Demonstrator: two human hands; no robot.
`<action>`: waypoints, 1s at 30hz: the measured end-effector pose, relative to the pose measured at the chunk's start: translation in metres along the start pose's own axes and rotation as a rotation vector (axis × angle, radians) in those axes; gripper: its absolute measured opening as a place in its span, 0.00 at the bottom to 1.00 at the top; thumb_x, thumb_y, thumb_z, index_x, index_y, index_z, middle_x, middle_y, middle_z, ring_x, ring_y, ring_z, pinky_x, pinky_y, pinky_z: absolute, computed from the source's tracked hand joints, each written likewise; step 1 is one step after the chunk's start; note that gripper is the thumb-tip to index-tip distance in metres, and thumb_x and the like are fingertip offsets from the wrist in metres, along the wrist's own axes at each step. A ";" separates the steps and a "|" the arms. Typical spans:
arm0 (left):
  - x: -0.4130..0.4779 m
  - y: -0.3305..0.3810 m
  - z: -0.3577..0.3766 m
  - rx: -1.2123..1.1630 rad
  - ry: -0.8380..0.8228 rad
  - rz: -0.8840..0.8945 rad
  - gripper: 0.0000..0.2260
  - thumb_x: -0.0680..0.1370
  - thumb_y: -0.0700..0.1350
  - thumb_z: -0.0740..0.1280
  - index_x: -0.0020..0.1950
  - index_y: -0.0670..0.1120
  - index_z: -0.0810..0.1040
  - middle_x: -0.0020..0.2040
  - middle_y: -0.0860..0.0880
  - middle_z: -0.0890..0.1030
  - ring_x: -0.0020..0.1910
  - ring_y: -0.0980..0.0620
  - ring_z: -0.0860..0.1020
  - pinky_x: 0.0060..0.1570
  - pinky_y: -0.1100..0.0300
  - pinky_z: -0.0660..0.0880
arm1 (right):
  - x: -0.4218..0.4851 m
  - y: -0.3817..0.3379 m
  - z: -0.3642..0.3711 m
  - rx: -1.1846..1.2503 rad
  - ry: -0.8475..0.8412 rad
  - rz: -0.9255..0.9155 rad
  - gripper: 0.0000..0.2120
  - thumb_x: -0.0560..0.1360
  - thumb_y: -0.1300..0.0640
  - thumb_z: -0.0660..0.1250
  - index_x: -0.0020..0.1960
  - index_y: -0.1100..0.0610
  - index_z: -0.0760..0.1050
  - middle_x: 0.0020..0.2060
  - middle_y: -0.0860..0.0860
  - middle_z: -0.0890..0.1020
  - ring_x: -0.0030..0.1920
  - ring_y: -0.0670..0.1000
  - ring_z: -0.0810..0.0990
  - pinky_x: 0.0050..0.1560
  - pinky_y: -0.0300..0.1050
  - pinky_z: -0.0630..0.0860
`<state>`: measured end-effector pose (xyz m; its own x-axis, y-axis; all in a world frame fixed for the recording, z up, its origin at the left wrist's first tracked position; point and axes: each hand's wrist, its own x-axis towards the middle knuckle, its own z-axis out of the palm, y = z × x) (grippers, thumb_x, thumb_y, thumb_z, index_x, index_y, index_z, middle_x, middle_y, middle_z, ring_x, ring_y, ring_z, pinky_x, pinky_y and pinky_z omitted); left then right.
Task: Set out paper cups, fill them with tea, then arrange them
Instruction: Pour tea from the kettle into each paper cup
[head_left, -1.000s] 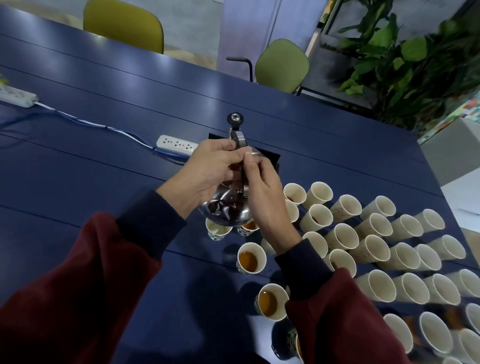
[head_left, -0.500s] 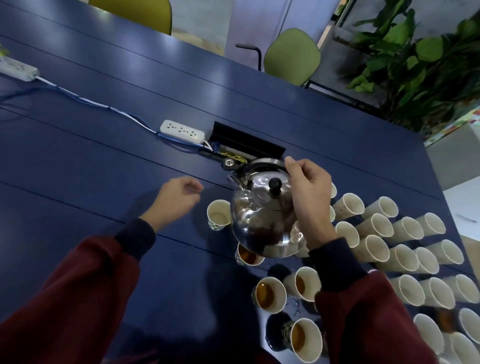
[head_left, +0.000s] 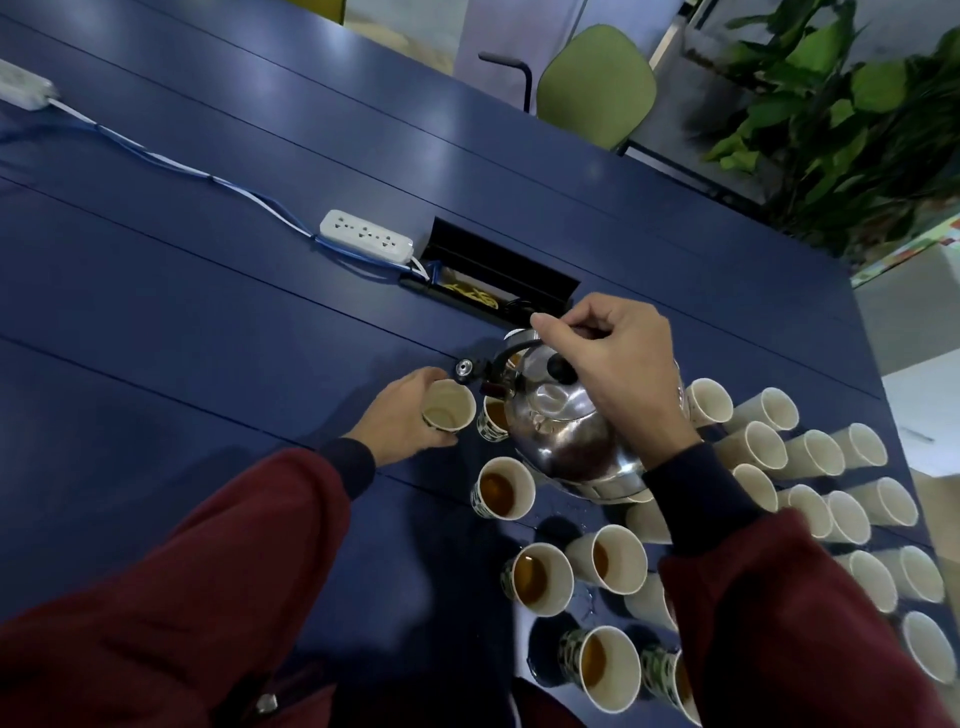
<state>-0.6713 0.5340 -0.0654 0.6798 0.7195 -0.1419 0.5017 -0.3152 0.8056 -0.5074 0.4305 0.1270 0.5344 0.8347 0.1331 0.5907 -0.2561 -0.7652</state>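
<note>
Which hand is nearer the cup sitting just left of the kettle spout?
Left. The left hand grips that cup from its left side; the right hand is apart from it, holding the kettle handle to the cup's right.

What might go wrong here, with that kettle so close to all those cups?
Tea may splash the left hand, which holds the paper cup right beside the kettle spout. The kettle, gripped by the right hand, hangs close to tightly packed cups and might tip one. Some drops already wet the table; a bigger spill could reach the power strip.
</note>
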 end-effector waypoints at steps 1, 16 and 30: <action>0.002 0.001 -0.001 0.008 -0.008 0.023 0.33 0.63 0.50 0.81 0.66 0.50 0.73 0.59 0.53 0.79 0.58 0.49 0.78 0.57 0.51 0.75 | 0.001 -0.001 0.002 -0.014 -0.011 -0.006 0.14 0.73 0.51 0.77 0.34 0.56 0.80 0.25 0.48 0.79 0.28 0.43 0.75 0.33 0.34 0.72; -0.002 0.004 -0.007 -0.123 0.091 0.220 0.29 0.64 0.49 0.79 0.63 0.50 0.76 0.55 0.54 0.81 0.52 0.52 0.79 0.52 0.51 0.77 | 0.015 -0.049 0.037 -0.549 -0.265 -0.235 0.15 0.74 0.41 0.72 0.36 0.52 0.78 0.30 0.44 0.78 0.36 0.48 0.77 0.38 0.44 0.72; -0.010 -0.007 -0.008 -0.013 0.131 0.184 0.30 0.65 0.48 0.79 0.64 0.53 0.75 0.55 0.56 0.79 0.50 0.55 0.77 0.50 0.59 0.75 | 0.006 -0.081 0.043 -0.789 -0.295 -0.381 0.13 0.76 0.41 0.68 0.39 0.48 0.73 0.33 0.45 0.76 0.39 0.49 0.76 0.39 0.45 0.70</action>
<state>-0.6857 0.5341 -0.0657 0.6834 0.7253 0.0835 0.3682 -0.4412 0.8184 -0.5779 0.4775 0.1621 0.1075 0.9934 0.0393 0.9937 -0.1061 -0.0373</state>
